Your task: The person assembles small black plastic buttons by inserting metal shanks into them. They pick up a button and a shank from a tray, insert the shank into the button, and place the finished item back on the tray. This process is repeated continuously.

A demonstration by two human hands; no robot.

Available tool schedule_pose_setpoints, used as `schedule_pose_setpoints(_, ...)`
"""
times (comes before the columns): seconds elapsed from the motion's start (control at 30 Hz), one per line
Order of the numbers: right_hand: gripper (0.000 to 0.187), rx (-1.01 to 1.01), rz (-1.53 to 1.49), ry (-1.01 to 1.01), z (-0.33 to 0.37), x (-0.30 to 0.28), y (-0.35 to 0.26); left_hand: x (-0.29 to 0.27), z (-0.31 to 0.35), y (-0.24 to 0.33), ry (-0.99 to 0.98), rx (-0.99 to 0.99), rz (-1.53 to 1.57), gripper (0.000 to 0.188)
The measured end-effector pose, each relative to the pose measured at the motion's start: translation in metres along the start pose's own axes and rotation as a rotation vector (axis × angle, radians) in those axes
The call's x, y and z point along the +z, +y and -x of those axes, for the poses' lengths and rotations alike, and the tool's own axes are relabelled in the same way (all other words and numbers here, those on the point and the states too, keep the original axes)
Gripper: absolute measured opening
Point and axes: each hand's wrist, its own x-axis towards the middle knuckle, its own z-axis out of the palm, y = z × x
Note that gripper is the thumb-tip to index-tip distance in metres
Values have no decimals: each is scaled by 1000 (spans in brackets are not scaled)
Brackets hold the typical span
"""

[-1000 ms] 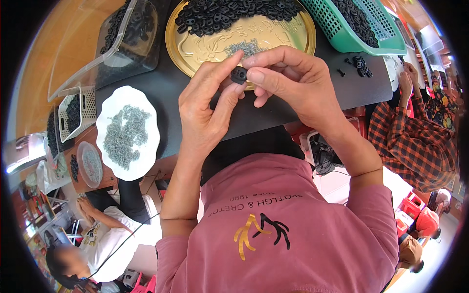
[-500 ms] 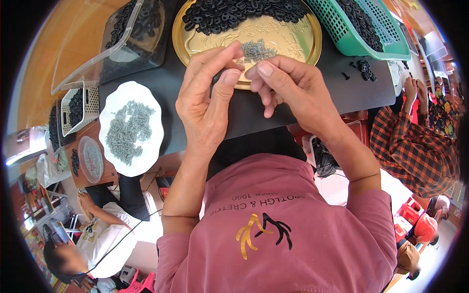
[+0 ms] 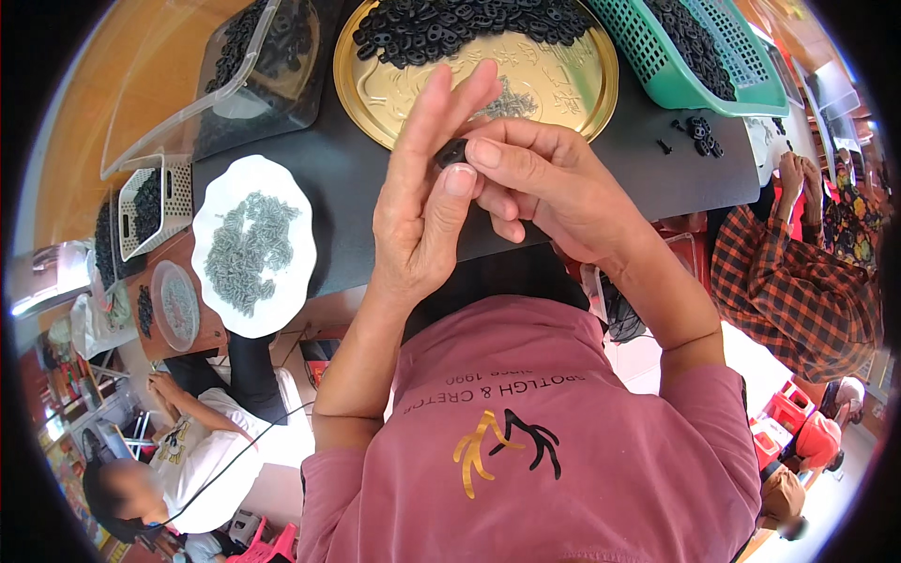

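Note:
Between the thumb and fingers of my left hand (image 3: 418,211) is a small black plastic piece (image 3: 452,152); the two longest fingers stretch up past it. My right hand (image 3: 558,178) pinches thumb against forefinger right at the piece's edge, its other fingers curled beneath. Whatever lies within that pinch is hidden. Both hands are over the near rim of a round gold tray (image 3: 394,98). On the tray lie a heap of black plastic pieces (image 3: 460,33) with holes and a small pile of silvery metal bits, springs by their look (image 3: 514,98).
A white scalloped plate (image 3: 293,296) of similar metal bits stands left. A clear plastic bin (image 3: 178,141) and a white basket (image 3: 178,225) hold black pieces. At right are a green basket (image 3: 751,101) and loose black pieces (image 3: 704,136). Other people sit on both sides.
My left hand has moved right and the black piece has come into clear view. My right thumb and forefinger, over the metal pile before, now meet the piece. Both hands are nearer my body.

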Motion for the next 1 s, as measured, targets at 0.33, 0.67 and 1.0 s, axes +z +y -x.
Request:
schedule_pose_setpoints(0.33,26,-246,221,102,0,4,7,-5,4,1,28,-59,2,39)
schedule_pose_setpoints(0.67,24,-365,277,187,-2,-1,-1,1,4,0,225,28,-195,25)
schedule_pose_setpoints(1.0,21,-272,581,130,5,-17,-24,6,6,8,194,-247,15,30)
